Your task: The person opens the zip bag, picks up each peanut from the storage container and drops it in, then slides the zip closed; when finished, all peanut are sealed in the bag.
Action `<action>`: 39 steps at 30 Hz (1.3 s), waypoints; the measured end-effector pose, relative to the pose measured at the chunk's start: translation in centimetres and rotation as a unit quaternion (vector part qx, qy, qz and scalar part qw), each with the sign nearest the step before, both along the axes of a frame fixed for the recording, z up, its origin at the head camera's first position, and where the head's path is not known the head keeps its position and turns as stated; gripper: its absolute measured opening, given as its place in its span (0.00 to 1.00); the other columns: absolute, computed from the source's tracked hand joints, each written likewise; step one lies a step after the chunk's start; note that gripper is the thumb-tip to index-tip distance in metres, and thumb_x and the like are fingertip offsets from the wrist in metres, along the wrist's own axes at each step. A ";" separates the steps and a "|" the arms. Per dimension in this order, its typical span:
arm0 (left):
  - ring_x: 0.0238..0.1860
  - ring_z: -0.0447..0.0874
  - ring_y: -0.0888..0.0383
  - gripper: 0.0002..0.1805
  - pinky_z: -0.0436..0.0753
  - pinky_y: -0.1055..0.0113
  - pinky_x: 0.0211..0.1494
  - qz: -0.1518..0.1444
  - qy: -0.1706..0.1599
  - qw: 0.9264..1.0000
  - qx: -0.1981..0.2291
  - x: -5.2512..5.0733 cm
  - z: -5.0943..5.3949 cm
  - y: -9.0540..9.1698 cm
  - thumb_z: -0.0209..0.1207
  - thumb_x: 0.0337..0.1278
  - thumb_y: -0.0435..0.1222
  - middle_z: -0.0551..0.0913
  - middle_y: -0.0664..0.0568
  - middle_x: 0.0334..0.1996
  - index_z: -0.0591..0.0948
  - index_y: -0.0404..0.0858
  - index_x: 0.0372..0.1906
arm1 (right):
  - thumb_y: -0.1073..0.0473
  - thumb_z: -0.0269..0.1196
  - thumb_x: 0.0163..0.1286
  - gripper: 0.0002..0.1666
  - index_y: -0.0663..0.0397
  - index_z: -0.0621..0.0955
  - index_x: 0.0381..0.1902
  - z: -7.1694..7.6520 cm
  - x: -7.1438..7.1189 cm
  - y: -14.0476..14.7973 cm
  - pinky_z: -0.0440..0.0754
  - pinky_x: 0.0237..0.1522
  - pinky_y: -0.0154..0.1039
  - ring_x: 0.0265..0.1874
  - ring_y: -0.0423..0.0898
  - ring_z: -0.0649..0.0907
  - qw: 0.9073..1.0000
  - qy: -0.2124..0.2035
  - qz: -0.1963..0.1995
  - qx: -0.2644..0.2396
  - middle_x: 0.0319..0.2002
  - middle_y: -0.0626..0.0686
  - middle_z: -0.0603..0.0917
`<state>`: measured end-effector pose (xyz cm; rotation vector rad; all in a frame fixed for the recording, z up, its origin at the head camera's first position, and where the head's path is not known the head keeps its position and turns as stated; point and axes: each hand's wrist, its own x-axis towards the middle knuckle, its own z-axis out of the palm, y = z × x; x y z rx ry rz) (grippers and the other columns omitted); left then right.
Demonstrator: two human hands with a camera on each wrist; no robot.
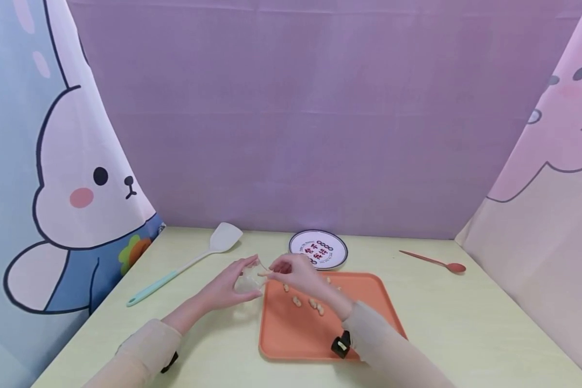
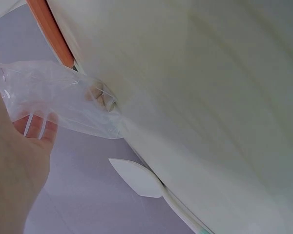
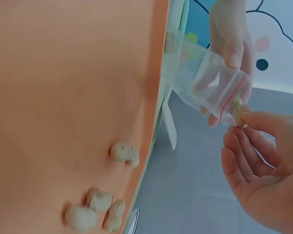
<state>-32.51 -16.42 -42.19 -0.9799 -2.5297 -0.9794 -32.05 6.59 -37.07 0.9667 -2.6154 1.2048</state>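
While loose peanuts (image 1: 312, 303) lie on the orange tray (image 1: 291, 339), bagging them one by one seems the step in hand.
Toward ten o'clock from the tray's centre, the left hand (image 1: 225, 283) has its grip around a clear zip bag (image 3: 200, 73); the right hand (image 3: 268, 168) has its grip closed to a pinch on a single peanut (image 3: 238, 113) at the bag's mouth. The next move probably calls for easing it past the red seal line, then releasing. Farther off: red spoon (image 1: 456, 267) at two, round plate (image 1: 337, 250) at twelve, white-bladed spatula (image 1: 224, 238) at ten.
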 end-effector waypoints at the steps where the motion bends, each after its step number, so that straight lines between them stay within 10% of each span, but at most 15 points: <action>1: 0.61 0.71 0.51 0.45 0.77 0.55 0.58 0.000 0.002 1.000 -0.001 0.0 0.0 0.0 0.68 0.47 0.49 0.74 0.47 0.61 0.62 0.35 0.68 | 0.56 0.67 0.60 0.11 0.56 0.84 0.38 0.0 0.0 -0.2 0.79 0.32 0.28 0.28 0.38 0.81 1.000 -0.002 0.000 0.004 0.30 0.48 0.85; 27: 0.59 0.72 0.52 0.45 0.77 0.56 0.57 0.002 0.006 1.000 0.002 0.3 0.0 0.0 0.68 0.47 0.47 0.74 0.47 0.60 0.62 0.35 0.68 | 0.60 0.67 0.59 0.11 0.60 0.84 0.38 -0.7 0.0 1.6 0.80 0.33 0.29 0.29 0.40 0.82 0.999 0.028 -0.015 -0.010 0.31 0.50 0.86; 39: 0.60 0.72 0.51 0.44 0.76 0.55 0.58 0.004 0.002 1.000 -0.005 0.2 0.1 0.1 0.67 0.48 0.47 0.74 0.47 0.60 0.62 0.34 0.68 | 0.60 0.67 0.60 0.06 0.55 0.84 0.34 0.1 2.2 6.1 0.81 0.29 0.30 0.26 0.39 0.81 0.999 0.024 -0.025 -0.013 0.28 0.49 0.85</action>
